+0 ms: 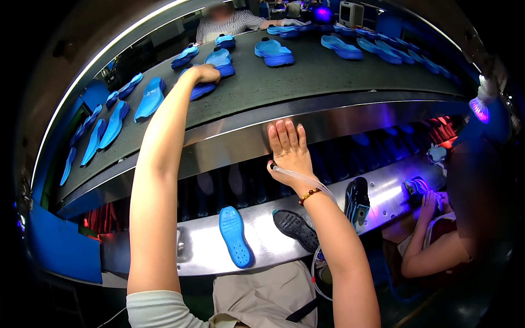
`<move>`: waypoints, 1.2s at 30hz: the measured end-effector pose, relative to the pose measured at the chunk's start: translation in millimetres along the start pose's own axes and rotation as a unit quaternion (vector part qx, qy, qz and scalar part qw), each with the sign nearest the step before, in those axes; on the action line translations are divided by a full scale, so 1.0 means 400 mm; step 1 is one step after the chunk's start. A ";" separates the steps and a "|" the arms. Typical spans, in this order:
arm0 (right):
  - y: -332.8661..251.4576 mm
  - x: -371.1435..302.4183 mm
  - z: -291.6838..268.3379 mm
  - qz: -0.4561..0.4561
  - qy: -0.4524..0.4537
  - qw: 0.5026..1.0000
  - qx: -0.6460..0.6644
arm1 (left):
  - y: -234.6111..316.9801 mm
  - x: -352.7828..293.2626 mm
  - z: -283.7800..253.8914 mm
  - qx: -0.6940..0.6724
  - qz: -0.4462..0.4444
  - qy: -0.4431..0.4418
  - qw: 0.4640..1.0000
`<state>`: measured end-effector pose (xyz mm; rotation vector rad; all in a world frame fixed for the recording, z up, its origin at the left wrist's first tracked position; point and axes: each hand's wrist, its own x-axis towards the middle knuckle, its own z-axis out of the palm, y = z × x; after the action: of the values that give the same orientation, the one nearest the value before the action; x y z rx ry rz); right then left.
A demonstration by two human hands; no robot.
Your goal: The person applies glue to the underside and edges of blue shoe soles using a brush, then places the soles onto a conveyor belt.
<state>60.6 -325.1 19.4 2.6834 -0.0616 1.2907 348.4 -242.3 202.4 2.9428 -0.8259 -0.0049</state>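
My left hand (203,74) reaches far over the conveyor belt, fingers curled down at a blue shoe sole (202,92) that it partly covers. Just beyond it lies another blue sole (220,58). My right hand (289,148) rests with straight fingertips against the metal edge of the belt. A clear thin tube (298,176) with a dark end is held at its thumb and runs back past the wrist. Below, on the metal shelf before me, a bright blue sole (236,236) lies beside a black shoe bottom (296,229).
More blue soles (273,52) lie along the belt (306,82). A dark shoe (357,202) is on the metal shelf (202,254). At right, a co-worker's hand (428,205) touches a shoe under purple light. Another person (227,23) sits across the belt.
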 end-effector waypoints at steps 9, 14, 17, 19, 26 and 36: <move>-0.003 0.006 -0.006 0.022 -0.031 0.997 0.067 | 0.079 -0.010 0.032 -0.087 0.195 0.102 0.972; -0.001 -0.001 -0.006 0.005 -0.031 0.999 -0.041 | 0.191 -0.013 0.060 -0.057 0.311 0.116 0.941; -0.005 0.000 -0.010 0.003 -0.031 0.999 -0.015 | 0.212 -0.060 0.073 -0.203 0.370 0.097 0.902; 0.002 -0.003 -0.010 -0.003 -0.029 0.999 -0.040 | 0.204 -0.116 0.067 -0.207 0.324 0.095 0.918; -0.018 0.003 -0.008 0.022 -0.047 0.999 0.006 | 0.018 -0.446 0.031 -0.161 0.226 0.241 0.930; -0.064 -0.089 -0.219 0.161 -0.041 0.957 0.238 | -0.241 -0.937 0.437 -0.831 0.106 -0.021 0.545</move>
<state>-26.5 -286.6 42.0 3.2465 -0.2350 1.4344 73.8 20.4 12.7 0.9811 -0.5299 -0.5147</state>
